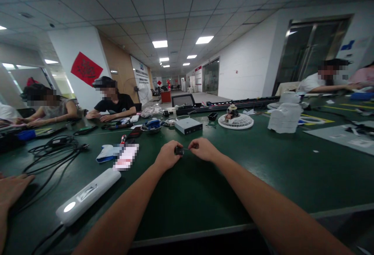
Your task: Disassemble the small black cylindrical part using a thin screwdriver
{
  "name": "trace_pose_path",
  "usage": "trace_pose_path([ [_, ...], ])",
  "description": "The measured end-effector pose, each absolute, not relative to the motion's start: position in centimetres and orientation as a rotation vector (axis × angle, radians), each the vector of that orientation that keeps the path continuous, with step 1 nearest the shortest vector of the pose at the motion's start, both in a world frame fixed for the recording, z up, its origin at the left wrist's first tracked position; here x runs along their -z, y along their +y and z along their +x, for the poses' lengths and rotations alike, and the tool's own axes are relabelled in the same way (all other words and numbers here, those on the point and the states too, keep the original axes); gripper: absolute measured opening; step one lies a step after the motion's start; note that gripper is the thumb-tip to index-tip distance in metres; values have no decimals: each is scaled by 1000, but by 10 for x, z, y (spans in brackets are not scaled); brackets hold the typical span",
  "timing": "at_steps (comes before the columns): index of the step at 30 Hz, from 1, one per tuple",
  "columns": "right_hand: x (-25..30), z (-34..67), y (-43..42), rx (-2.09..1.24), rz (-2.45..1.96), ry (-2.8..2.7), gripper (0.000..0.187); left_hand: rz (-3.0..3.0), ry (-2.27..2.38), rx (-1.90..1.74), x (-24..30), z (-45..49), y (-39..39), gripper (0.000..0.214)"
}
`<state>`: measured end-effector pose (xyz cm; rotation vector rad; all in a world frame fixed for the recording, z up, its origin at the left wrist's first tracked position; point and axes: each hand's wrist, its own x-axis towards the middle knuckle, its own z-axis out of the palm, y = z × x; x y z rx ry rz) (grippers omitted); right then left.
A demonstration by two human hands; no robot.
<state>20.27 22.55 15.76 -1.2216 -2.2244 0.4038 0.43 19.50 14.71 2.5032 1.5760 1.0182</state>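
Above the green table, my left hand (167, 156) is closed around a small dark cylindrical part (179, 151) with a shiny end. A thin metal rod (186, 149) runs from that end toward my right hand (203, 149), whose fingertips pinch its far end. Whether the rod is fixed to the part cannot be made out. Just beyond my hands lies a grey metal box (188, 125). Past it to the right, a white fan grille (236, 121) carries a motor-like assembly on top.
A white power strip (89, 196), black cables (55, 149) and a blue-and-white packet (105, 153) lie left. Another person's hand (14, 188) rests at the left edge. A white plastic housing (285, 115) stands right. Several people sit around the table (181, 208).
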Motion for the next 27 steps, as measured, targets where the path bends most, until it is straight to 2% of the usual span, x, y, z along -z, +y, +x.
trace_pose_path([
  [10, -157, 202, 225, -587, -1196, -2187, 17, 2526, 1511, -1035, -150, 2, 193, 31],
  [16, -157, 203, 223, -480, -1261, -2236, 17, 2563, 1455, -1003, -151, 4, 192, 29],
  [23, -161, 203, 221, -578, -1216, -2202, 18, 2551, 1445, -1029, -152, 3, 193, 28],
  [27, -161, 203, 222, -461, -1281, -2264, 20, 2564, 1407, -1008, -152, 5, 192, 28],
])
